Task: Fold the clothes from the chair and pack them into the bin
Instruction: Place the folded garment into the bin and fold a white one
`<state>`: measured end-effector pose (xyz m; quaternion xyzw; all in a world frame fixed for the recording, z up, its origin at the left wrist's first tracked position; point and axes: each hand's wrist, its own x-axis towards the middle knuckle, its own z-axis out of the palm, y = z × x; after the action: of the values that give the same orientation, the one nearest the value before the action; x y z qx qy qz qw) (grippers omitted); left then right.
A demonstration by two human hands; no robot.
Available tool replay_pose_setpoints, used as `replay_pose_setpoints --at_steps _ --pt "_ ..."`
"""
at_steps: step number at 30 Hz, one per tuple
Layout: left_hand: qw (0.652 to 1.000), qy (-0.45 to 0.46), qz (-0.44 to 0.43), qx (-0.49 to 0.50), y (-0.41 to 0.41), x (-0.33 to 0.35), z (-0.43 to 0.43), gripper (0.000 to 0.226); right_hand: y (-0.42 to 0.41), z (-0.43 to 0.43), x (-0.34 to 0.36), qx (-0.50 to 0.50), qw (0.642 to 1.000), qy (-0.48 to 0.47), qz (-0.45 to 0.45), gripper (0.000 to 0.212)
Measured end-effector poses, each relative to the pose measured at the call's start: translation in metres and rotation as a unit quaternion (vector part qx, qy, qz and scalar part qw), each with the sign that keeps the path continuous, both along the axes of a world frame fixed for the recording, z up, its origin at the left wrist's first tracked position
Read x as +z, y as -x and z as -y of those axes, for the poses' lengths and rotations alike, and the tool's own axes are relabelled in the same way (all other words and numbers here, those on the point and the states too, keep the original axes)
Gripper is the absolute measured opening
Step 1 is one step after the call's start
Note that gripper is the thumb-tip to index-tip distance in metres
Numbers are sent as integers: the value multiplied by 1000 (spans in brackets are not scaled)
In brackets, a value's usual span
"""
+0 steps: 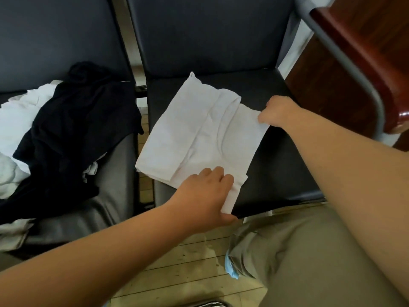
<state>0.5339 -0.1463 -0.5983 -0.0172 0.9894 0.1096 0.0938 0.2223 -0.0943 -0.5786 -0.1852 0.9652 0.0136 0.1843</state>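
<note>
A white garment (194, 138) lies partly folded and flat on the dark seat of the right-hand chair (278, 165). My left hand (205, 196) grips its near corner, thumb under the cloth and fingers on top. My right hand (278, 111) pinches the garment's right edge farther back. On the left chair (106, 209) sits a loose heap of clothes: a black garment (73, 129) draped over white and grey ones (13, 120). No bin shows in this view.
The two dark padded chairs stand side by side with a narrow gap over a wooden floor (190, 262). A reddish wooden table with a grey metal frame (354, 69) rises at the right. My knee in khaki trousers (298, 251) is near the seat's front edge.
</note>
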Motion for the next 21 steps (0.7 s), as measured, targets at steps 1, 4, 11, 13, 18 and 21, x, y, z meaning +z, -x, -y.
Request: replay_pose_setpoints --at_steps 1,4,11,13,18,21 --pt "1000 1 -4 2 1 -1 -1 61 6 -5 -6 -5 1000 -12 2 49" --pt "999 -36 -5 18 2 1 -2 38 18 -12 -18 -2 1000 -1 14 27" --pt "975 -175 13 133 11 25 18 3 -6 3 13 -108 967 188 132 16" --pt "958 -216 1 190 14 37 28 6 -10 14 21 -185 926 276 181 9" --pt "952 -211 -45 218 10 69 61 51 -17 49 30 -195 851 456 173 69" --pt "958 -184 -70 207 -2 81 81 49 -28 72 30 -176 829 507 155 81"
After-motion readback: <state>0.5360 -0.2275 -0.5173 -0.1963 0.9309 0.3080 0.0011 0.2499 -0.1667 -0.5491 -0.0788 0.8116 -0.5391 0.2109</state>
